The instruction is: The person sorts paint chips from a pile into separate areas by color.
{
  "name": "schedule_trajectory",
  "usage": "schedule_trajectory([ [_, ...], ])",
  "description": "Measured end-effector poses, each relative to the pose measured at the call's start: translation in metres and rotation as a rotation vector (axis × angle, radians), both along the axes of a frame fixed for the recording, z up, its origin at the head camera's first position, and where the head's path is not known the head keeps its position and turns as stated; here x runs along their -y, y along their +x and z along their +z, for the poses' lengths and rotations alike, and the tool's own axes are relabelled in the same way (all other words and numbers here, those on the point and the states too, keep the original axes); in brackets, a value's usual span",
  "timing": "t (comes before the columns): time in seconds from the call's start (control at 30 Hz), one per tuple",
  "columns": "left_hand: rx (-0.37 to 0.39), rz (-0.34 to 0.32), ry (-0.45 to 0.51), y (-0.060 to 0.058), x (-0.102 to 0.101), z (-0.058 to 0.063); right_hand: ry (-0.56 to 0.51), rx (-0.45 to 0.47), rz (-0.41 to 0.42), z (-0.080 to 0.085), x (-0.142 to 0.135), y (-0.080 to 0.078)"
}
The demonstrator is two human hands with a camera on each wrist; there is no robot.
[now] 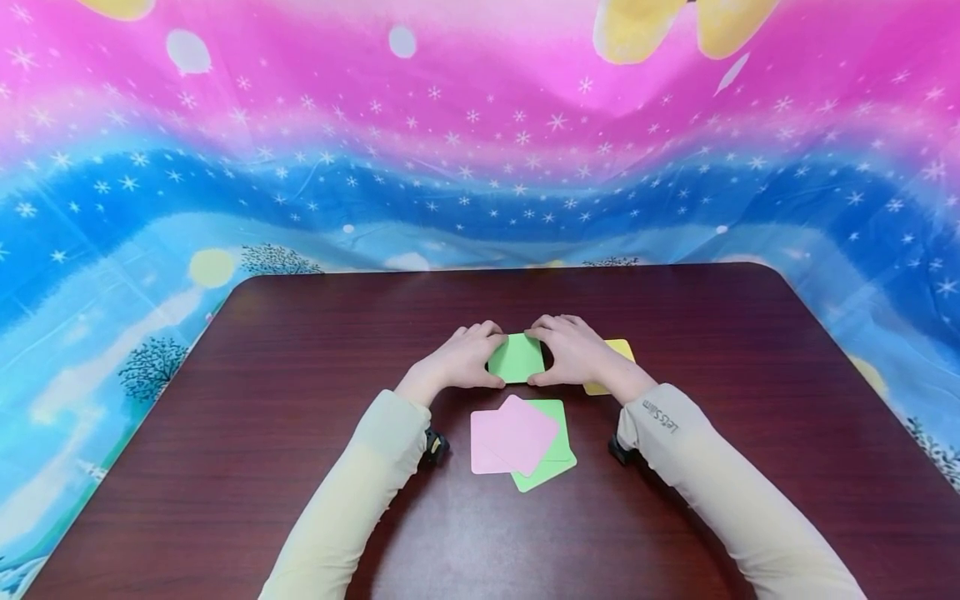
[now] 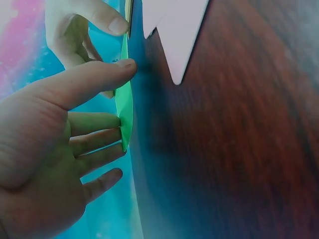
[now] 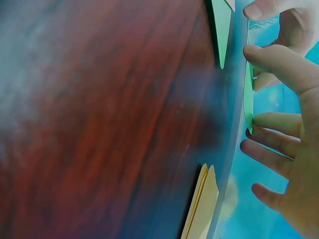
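Pinching a green, squarish, rounded-corner, paper-like card (image 1: 517,358) at both ends: thumbs at its near corners, fingers at its far ones, on left hand (image 1: 465,357) and right hand (image 1: 572,352) alike, each spanning just the card's depth. Hard to tell whether lifted or resting on the dark red-brown wood-grain table (image 1: 262,400). Liable to bow under uneven squeezing, or to twist with one end freed first. Just nearer the body: two overlapping pink rounded-corner cards (image 1: 521,437) over further green rounded-corner cards (image 1: 553,417), fanned, probably easily scattered by a low sweep. Partly behind the right hand: stacked yellow rounded-corner cards (image 1: 621,349), perhaps nudged askew by a dropped wrist. Tightest on the near and right sides; ample room leftward and toward the table's far edge.
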State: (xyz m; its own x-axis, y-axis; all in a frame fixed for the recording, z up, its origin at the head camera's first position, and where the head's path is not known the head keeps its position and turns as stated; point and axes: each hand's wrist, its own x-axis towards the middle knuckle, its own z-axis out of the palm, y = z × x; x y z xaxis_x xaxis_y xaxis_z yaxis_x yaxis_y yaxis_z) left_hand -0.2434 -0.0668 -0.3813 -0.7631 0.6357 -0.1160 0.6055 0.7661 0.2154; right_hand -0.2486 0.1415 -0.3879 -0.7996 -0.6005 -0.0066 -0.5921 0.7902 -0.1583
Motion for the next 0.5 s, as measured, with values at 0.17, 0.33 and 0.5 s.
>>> schedule_trajectory([
  [0.17,0.034,0.002,0.008,-0.0025,0.0007,-0.0008,0.029,0.009,-0.014,-0.0004,0.0019,-0.0022],
  [0.33,0.046,0.004,0.012,-0.0043,0.0006,-0.0017,0.042,0.013,-0.021,-0.0019,0.0026,-0.0043],
  [0.5,0.054,0.006,0.015,-0.0067,0.0003,-0.0032,0.04,0.017,-0.024,-0.003,0.0028,-0.0054],
])
